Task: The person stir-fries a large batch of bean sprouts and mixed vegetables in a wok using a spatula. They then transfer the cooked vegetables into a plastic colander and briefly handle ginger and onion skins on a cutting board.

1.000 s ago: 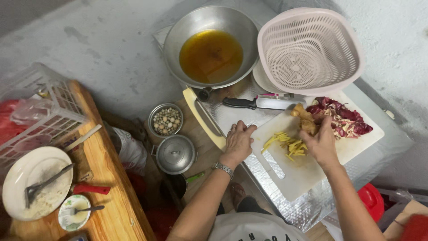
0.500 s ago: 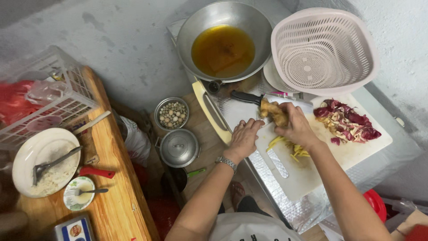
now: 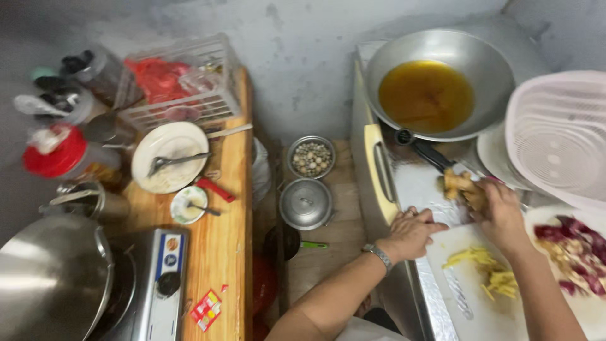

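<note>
One wok (image 3: 480, 69) of yellow oil (image 3: 426, 95), bowl (image 3: 311, 158) of seeds

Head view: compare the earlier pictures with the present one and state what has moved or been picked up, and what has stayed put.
The right hand has lifted a clump of yellow strips off the cutting board and carried it up toward the wok of oil. The left hand stays pressed on the board's edge. A small pile of strips, the purple shreds and the pink basket stayed put.
</note>
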